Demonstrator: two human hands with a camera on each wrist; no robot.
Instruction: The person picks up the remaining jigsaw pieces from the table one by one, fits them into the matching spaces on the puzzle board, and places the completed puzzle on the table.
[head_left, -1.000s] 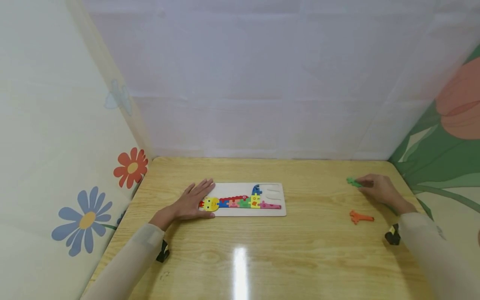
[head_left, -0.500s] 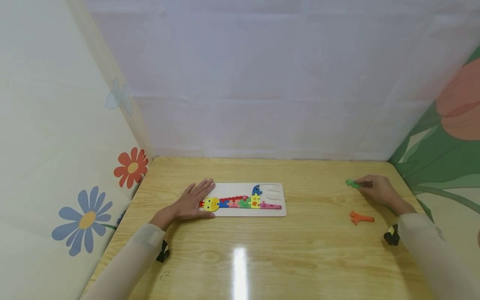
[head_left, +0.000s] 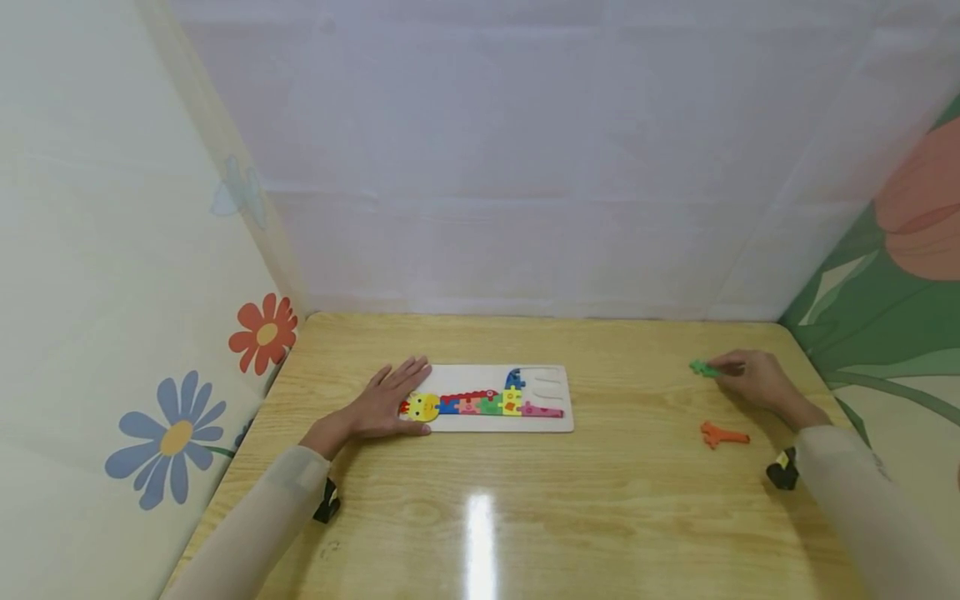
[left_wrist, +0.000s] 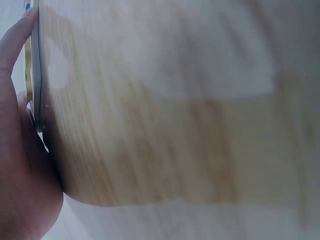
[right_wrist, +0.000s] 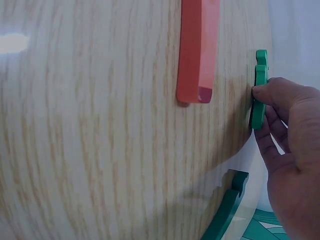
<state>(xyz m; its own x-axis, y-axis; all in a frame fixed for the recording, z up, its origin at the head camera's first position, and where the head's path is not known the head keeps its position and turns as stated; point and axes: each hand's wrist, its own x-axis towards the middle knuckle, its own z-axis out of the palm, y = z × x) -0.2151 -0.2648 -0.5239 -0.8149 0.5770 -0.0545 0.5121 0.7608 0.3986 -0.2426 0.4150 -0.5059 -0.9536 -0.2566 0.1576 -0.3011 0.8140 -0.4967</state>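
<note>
My left hand (head_left: 386,404) rests with spread, straight fingers on the left end of a white giraffe puzzle board (head_left: 468,376). Thumb and fingertips lie around the yellow giraffe head piece (head_left: 423,407). Several coloured pieces sit in the board, and bare leg-shaped outlines show at its upper right. On the table's right side, my right hand (head_left: 757,379) pinches a green puzzle piece (right_wrist: 260,95) between thumb and fingers, at or close to the tabletop. An orange puzzle piece (head_left: 723,435) lies in front of that hand.
In the right wrist view, a darker green puzzle piece (right_wrist: 227,207) lies on the table near the wrist; the head view does not show it clearly. The wooden table (head_left: 600,500) meets a white cloth wall (head_left: 555,208) at the back. Flower-printed cloth stands on both sides.
My right hand and the green puzzle piece have shifted very slightly left. My left hand stays in place on the board.
</note>
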